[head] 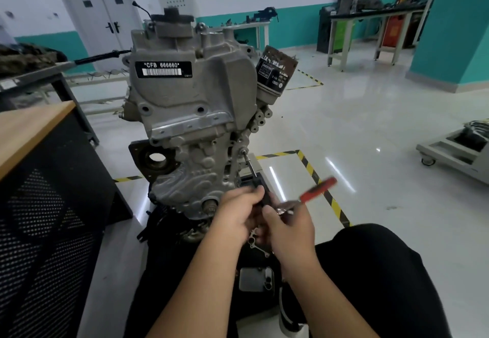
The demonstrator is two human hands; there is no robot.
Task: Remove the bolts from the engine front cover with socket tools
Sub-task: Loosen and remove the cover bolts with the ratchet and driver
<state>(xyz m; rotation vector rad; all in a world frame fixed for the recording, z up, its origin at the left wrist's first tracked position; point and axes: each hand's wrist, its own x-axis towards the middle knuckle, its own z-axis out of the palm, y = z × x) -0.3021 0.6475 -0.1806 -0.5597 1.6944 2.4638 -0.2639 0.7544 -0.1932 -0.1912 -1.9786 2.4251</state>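
Note:
The grey engine front cover [195, 105] stands upright in front of me, with a black label reading CFB 666660. A thin socket extension [250, 167] runs from a bolt [242, 150] on the cover's right edge down to my hands. My left hand [235, 214] pinches the black lower end of the extension. My right hand [288, 228] grips a ratchet with a red handle [317, 191], which points up and to the right. The ratchet head is partly hidden between my fingers.
A black oil filter [275, 73] sticks out at the engine's upper right. A wooden-topped cabinet [31, 126] with a perforated black side stands at the left. A phone [255, 279] lies below my hands. Yellow-black floor tape [312, 171], workbenches and a wheeled cart [455, 150] lie beyond.

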